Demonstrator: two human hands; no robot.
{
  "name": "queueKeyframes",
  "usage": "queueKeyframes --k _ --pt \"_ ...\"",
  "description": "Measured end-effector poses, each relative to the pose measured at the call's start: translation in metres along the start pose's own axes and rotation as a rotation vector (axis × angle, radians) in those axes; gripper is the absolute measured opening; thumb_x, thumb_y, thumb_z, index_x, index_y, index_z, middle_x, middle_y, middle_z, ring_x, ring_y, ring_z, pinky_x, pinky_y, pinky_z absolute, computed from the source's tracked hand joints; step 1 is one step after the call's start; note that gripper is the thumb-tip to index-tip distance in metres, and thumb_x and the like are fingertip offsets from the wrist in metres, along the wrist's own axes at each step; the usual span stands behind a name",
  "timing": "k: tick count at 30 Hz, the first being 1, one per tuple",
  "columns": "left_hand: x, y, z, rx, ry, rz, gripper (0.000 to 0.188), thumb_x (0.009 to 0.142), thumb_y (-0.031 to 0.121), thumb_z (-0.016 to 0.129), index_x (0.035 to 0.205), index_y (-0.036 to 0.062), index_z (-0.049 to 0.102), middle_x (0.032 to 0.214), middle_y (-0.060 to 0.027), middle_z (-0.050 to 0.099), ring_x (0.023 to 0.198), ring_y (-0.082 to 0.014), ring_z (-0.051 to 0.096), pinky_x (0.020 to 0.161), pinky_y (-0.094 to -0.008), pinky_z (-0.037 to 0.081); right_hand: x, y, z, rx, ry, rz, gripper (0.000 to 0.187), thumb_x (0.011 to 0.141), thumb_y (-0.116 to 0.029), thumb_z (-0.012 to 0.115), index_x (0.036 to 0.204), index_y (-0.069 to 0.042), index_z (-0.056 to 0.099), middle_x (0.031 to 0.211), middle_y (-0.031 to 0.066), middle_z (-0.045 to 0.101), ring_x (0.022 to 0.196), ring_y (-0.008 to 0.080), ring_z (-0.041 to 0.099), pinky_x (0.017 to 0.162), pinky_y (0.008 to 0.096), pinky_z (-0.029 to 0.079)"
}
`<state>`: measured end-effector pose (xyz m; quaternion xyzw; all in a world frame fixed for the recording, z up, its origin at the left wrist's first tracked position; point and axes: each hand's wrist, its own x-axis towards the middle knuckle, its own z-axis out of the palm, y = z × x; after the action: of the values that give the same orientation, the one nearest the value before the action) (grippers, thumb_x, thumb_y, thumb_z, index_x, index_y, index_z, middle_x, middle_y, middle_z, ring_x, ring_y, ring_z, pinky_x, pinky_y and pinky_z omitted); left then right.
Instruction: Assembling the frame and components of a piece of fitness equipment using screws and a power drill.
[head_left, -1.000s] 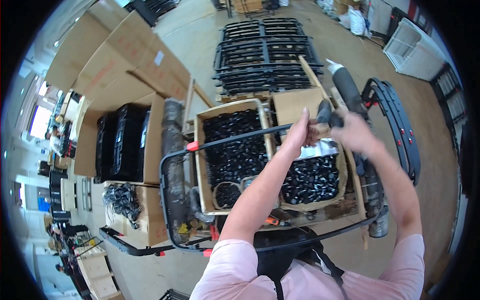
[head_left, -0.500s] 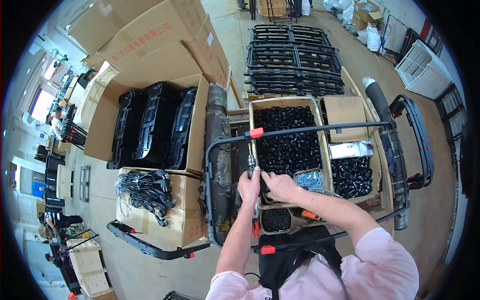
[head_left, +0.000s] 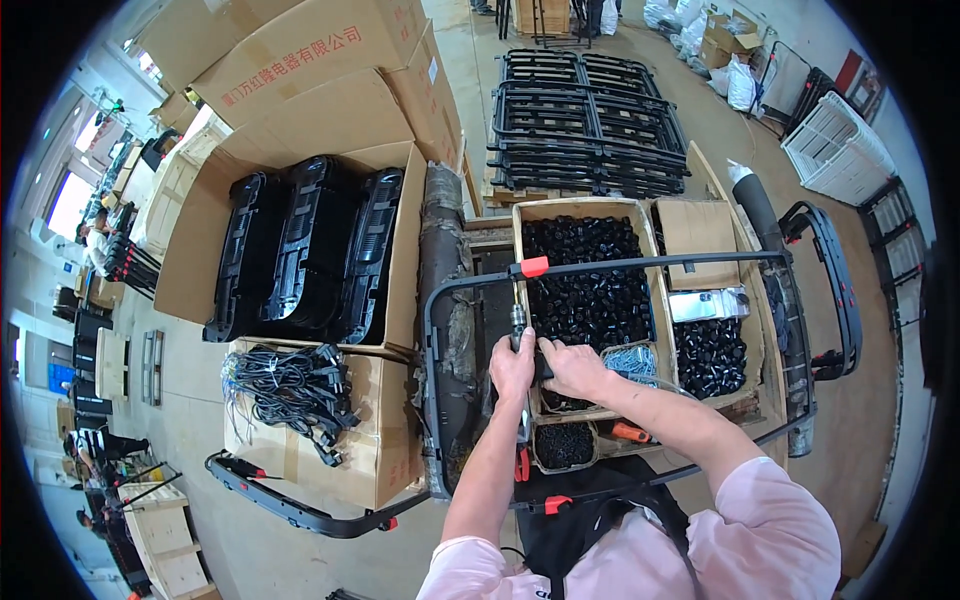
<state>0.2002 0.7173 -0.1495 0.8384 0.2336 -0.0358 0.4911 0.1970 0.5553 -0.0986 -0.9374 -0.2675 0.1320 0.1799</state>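
The left hand (head_left: 513, 368) and right hand (head_left: 580, 371) grip the drill (head_left: 517, 317), its long axis pointing away toward the red clip (head_left: 535, 266), left hand nearer.

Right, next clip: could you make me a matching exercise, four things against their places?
1. drill-like tool
2. bundled cables
3. black moulded parts
4. stacked black racks

A. inside an open carton
B. upper middle of the picture
C. gripped by the left hand and right hand
D. on top of a taped cardboard box

Pairs: 1-C, 2-D, 3-A, 4-B
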Motion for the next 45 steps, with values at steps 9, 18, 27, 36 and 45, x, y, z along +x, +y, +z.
queueKeyframes --k 9,18,27,36,45 --pt "0.008 0.007 -0.001 0.062 -0.049 -0.025 0.067 0.098 0.061 0.065 0.109 -0.0047 0.065 0.108 -0.0312 0.073 0.106 -0.0502 0.069 0.094 -0.0549 0.053 0.005 0.008 0.005 0.052 0.025 -0.006 0.078 0.075 -0.028 0.088 0.133 0.006 0.050 0.101 0.0272 0.073 0.091 0.0446 0.074 0.079 0.0513 0.061" --pt "0.015 0.020 -0.001 0.153 -0.082 -0.028 0.070 0.099 0.063 0.061 0.119 -0.0049 0.058 0.110 -0.0347 0.072 0.109 -0.0522 0.069 0.096 -0.0558 0.052 0.009 0.016 0.005 0.125 0.070 0.012 0.082 0.074 -0.026 0.087 0.139 0.005 0.047 0.107 0.0280 0.074 0.096 0.0455 0.074 0.082 0.0513 0.061" --pt "0.025 0.022 0.002 0.169 -0.075 -0.030 0.073 0.100 0.064 0.061 0.121 -0.0053 0.057 0.112 -0.0354 0.072 0.110 -0.0524 0.069 0.097 -0.0557 0.053 0.014 0.015 0.000 0.110 0.086 -0.002 0.071 0.075 -0.023 0.085 0.133 0.003 0.052 0.108 0.0232 0.069 0.096 0.0448 0.072 0.082 0.0513 0.061" --pt "0.023 0.015 0.002 0.113 -0.049 -0.156 0.086 0.085 0.068 0.076 0.130 -0.0046 0.062 0.122 -0.0283 0.073 0.117 -0.0415 0.070 0.103 -0.0471 0.052 0.010 0.008 0.009 0.129 0.120 -0.044 0.051 0.076 -0.016 0.080 0.118 -0.001 0.057 0.115 0.0191 0.058 0.106 0.0417 0.067 0.086 0.0511 0.059" --pt "0.008 0.021 -0.004 0.163 -0.034 -0.089 0.077 0.085 0.066 0.075 0.117 -0.0029 0.065 0.115 -0.0283 0.074 0.113 -0.0428 0.071 0.099 -0.0488 0.054 0.000 0.005 0.012 0.123 0.101 -0.024 0.053 0.077 -0.018 0.082 0.121 -0.001 0.057 0.118 0.0183 0.058 0.106 0.0416 0.068 0.086 0.0509 0.059"
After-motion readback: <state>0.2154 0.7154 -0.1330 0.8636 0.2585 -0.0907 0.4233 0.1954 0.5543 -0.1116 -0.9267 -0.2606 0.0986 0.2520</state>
